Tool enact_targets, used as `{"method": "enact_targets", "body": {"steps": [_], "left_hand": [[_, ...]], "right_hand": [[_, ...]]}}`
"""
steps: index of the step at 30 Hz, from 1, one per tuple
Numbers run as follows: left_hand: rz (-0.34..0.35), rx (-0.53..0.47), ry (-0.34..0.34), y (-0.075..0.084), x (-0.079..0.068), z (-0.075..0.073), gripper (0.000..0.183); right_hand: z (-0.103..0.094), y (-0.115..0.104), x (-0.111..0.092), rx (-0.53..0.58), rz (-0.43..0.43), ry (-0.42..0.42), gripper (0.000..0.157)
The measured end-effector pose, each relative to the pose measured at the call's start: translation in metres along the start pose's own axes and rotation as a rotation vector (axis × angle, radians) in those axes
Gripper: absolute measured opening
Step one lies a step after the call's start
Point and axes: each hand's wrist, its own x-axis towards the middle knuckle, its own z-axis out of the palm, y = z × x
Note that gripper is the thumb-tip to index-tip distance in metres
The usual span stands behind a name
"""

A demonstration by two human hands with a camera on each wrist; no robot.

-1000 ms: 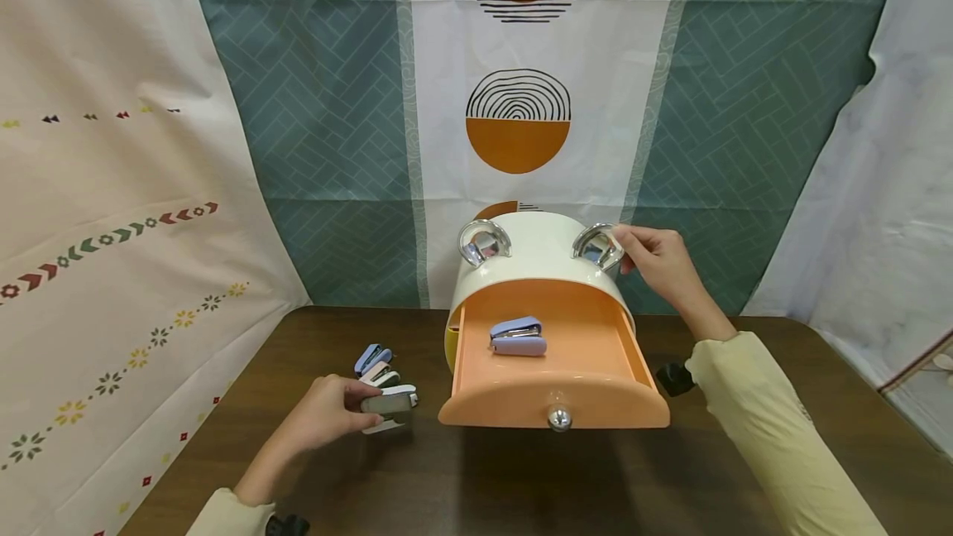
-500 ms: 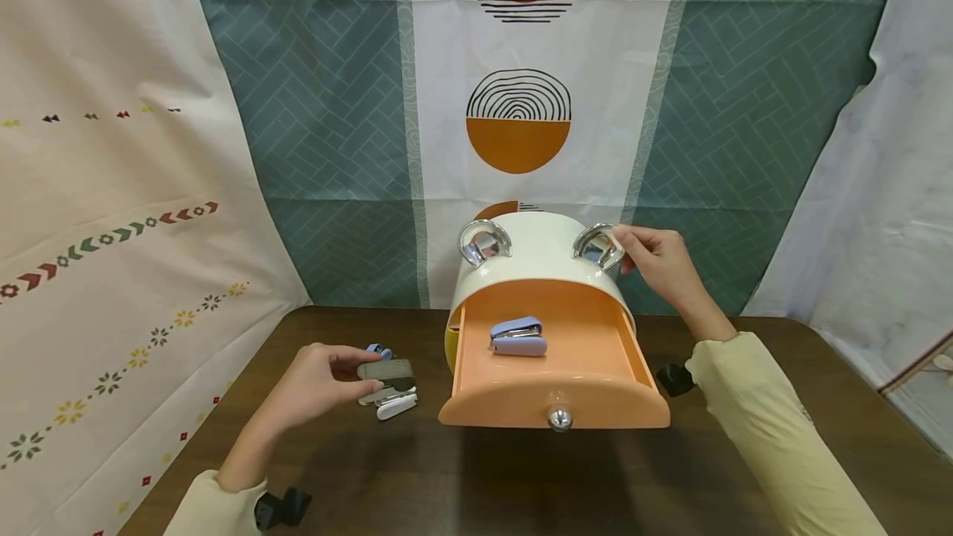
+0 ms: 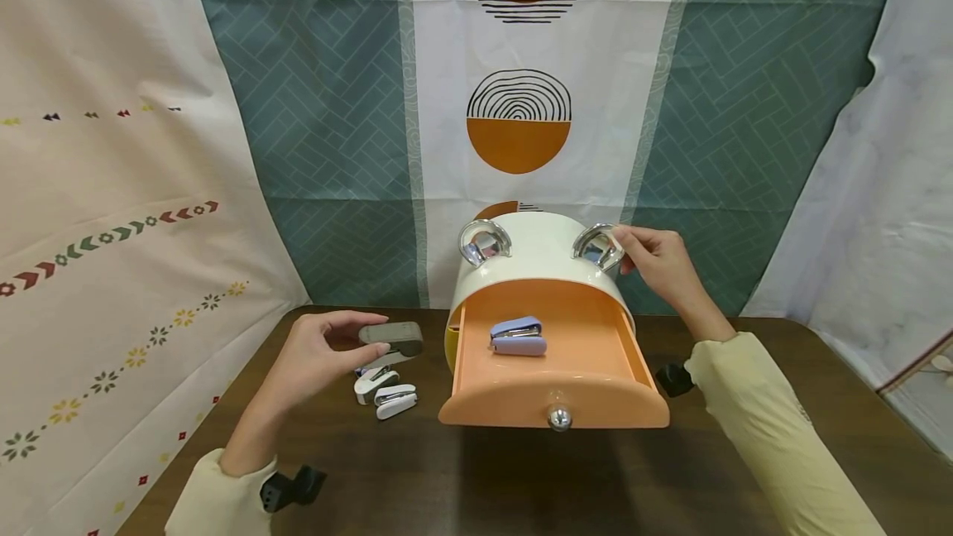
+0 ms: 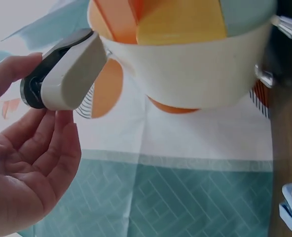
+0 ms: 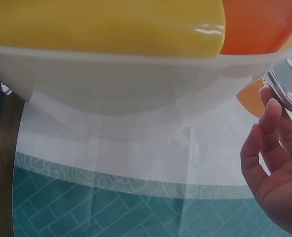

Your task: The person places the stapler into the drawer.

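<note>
In the head view my left hand (image 3: pixel 308 362) pinches a grey-green mini stapler (image 3: pixel 392 338) between thumb and fingers, raised over the table left of the cabinet. The left wrist view shows this stapler's pale and dark halves, with the lower fingers loosely curled beneath. My right hand (image 3: pixel 658 265) pinches the right chrome ear (image 3: pixel 598 247) on top of the white cabinet (image 3: pixel 538 251); the right wrist view shows its fingertips at the shiny metal. The cabinet's orange drawer (image 3: pixel 491 404) is pulled out. A purple mini stapler (image 3: pixel 519 337) lies inside it.
Below the left hand, a white stapler (image 3: pixel 396 402) and another pale one (image 3: pixel 375 385) lie on the dark table (image 3: pixel 402 478); a bluish one behind is mostly hidden. The drawer's chrome knob (image 3: pixel 559 418) juts forward. A patterned cloth (image 3: pixel 338 147) hangs behind.
My left hand has lifted the grey-green stapler off the pile and moved it up, away from me, uncovering the pale staplers. The right hand and the drawer have stayed still.
</note>
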Motion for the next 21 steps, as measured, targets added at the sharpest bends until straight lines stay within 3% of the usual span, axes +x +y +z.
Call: {"method": "enact_targets", "body": {"steps": [8,21], "left_hand": [[0.084,-0.057,0.036,0.018,0.005,0.007,0.027],[0.124,-0.195,-0.021,0.046,0.018,0.032,0.029]], "right_hand": [[0.000,0.001,0.000,0.003,0.011,0.000,0.027],[0.000,0.001,0.000,0.006,-0.001,0.007,0.027]]}}
